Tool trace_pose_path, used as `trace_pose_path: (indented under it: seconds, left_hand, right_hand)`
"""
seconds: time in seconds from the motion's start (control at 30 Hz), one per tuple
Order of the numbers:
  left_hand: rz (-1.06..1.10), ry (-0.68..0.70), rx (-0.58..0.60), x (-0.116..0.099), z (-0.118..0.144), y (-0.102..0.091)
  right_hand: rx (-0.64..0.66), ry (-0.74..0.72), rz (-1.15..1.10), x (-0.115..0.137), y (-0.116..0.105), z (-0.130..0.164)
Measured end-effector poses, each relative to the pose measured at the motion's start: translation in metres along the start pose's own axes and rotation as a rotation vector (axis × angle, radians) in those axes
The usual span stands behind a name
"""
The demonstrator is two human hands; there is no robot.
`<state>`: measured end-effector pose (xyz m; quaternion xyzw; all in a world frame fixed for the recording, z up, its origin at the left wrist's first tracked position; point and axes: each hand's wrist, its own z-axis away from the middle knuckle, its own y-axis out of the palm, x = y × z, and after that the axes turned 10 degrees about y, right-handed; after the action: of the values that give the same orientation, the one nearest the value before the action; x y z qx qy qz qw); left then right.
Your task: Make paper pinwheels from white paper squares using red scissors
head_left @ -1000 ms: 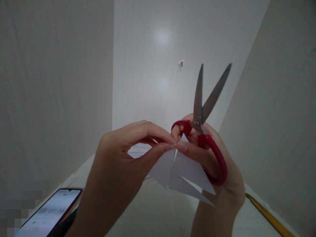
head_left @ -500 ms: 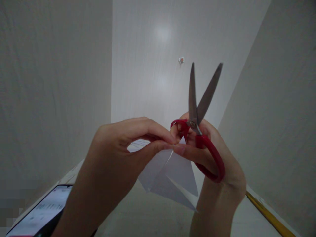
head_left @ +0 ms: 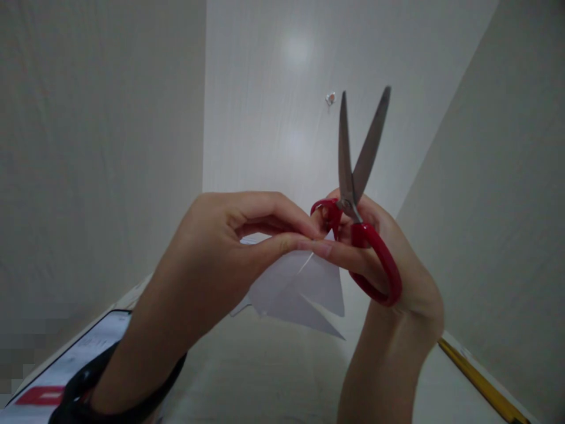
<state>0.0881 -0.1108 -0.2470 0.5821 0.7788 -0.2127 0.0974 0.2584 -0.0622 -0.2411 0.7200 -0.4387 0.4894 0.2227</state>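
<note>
A folded piece of white paper [head_left: 291, 285] with pointed corners and slits hangs below my fingertips. My left hand [head_left: 247, 235] pinches its top edge between thumb and fingers. Right beside that pinch, the thumb and finger of my right hand [head_left: 375, 253] also grip the paper. Red-handled scissors [head_left: 383, 259] hang on my right hand, its thumb through one loop and fingers at the other. Their blades point up and stand apart, with nothing between them. Part of the paper is hidden behind my fingers.
A phone [head_left: 95, 347] with a lit screen lies at the lower left, partly behind my left wrist, which wears a black band [head_left: 128, 412]. A yellow strip [head_left: 481, 383] runs along the right edge of the table [head_left: 260, 377]. Pale panels rise on three sides.
Both hands, the paper and the scissors sit slightly higher in view. The scissor blades have come a little closer together. More of the black wristband and phone screen shows.
</note>
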Motion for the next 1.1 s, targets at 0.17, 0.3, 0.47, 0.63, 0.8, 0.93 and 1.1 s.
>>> trace_pose_path:
  seconds: [0.17, 0.3, 0.47, 0.63, 0.8, 0.93, 1.1]
  left_hand:
    - [-0.057, 0.035, 0.031, -0.002, 0.0007, -0.0024]
    - [-0.064, 0.061, 0.054, 0.002, 0.0011, -0.0045]
    - [-0.059, 0.054, 0.079, 0.0021, 0.0008, -0.0055]
    - [-0.074, 0.049, 0.087, -0.0027, 0.0014, -0.0059]
    - [-0.022, 0.077, 0.113, -0.0001, 0.0017, -0.006]
    - [-0.025, 0.105, 0.122, 0.0012, 0.0016, -0.0069]
    - [-0.019, 0.064, 0.128, 0.0009, 0.0, -0.0085]
  right_hand:
    - [-0.014, -0.007, 0.015, 0.0039, 0.001, 0.0022]
    - [-0.018, -0.013, 0.031, 0.0062, 0.0022, 0.0028]
    - [0.001, 0.004, 0.024, 0.0074, 0.0027, -0.0007]
    - [0.035, 0.033, 0.017, 0.0081, 0.0014, -0.0025]
    - [0.054, 0.017, 0.052, 0.0083, -0.0007, -0.0035]
    - [0.056, 0.001, 0.041, 0.0085, -0.0012, -0.0015]
    - [0.015, -0.004, 0.007, 0.0068, 0.0019, 0.0023]
